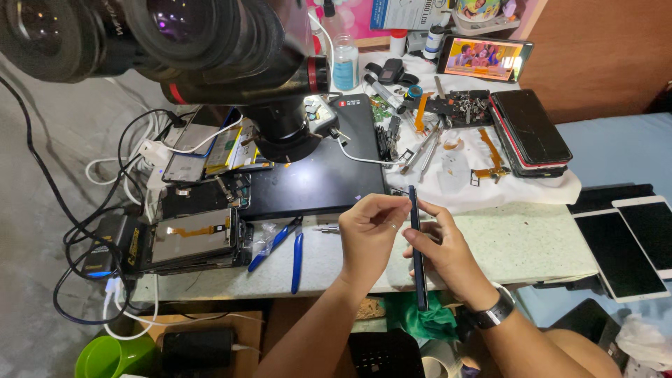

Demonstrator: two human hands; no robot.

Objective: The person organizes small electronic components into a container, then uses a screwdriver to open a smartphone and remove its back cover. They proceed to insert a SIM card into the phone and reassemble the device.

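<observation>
Both hands, left hand (369, 231) and right hand (442, 253), pinch an edge-on dark phone (418, 252).

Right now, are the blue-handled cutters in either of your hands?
No. The blue-handled cutters lie on the table, while the right hand holds a dark phone edge-on and the left hand touches its top.

Microscope (210, 42) sits at 10 o'clock over the mat (315, 175), cutters (290, 255) at 7, stacked phones (532, 133) at 2 on the surface (518, 241).

We see two white flat tablets (633, 245), one blue-handled pair of cutters (283, 248), one green plastic cup (112, 357) (down low), one clear bottle (345, 63).
</observation>
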